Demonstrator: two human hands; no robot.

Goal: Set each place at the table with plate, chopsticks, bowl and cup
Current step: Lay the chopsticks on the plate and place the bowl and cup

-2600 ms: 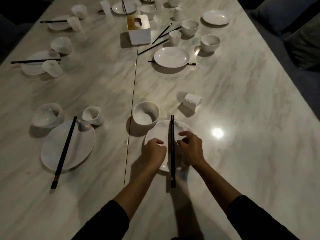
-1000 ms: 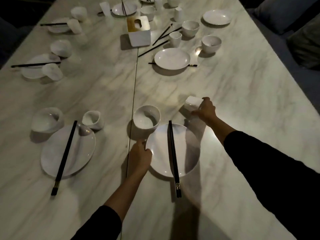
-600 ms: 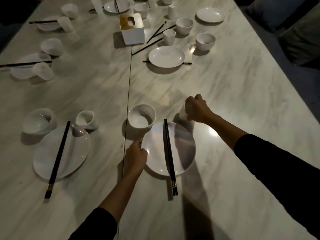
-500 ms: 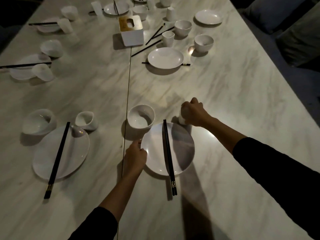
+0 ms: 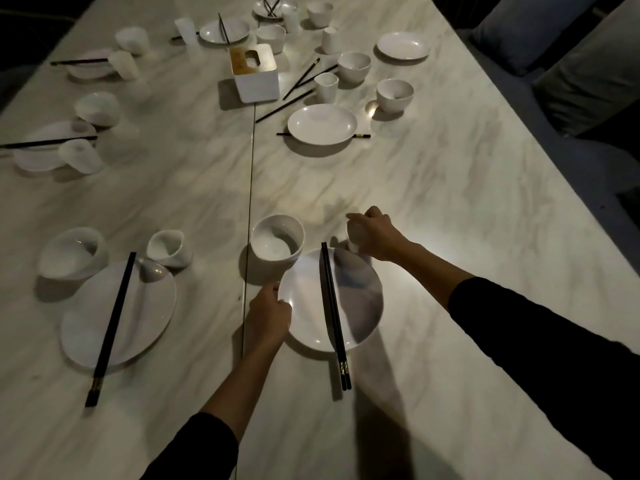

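A white plate [image 5: 360,306] lies in front of me on the marble table [image 5: 467,209], with a pair of black chopsticks [image 5: 333,313] laid lengthwise across it. My left hand [image 5: 268,315] grips the plate's left rim. A white bowl [image 5: 277,241] stands upright just beyond the plate's upper left. My right hand [image 5: 375,235] is closed around a small white cup [image 5: 352,237] at the plate's upper right edge; the hand hides most of the cup.
To the left lies another place: plate [image 5: 138,317] with chopsticks [image 5: 112,329], a tilted bowl [image 5: 71,254] and a tipped cup [image 5: 169,249]. Farther back are a white tissue box [image 5: 255,73], a loose plate [image 5: 322,124], bowls, cups and scattered chopsticks. Cushioned seats [image 5: 588,64] line the right edge.
My right hand left the chopsticks, reached out to the cup lying beyond the plate and drew it close to the plate's upper right rim. My left hand shifted to the plate's left edge.
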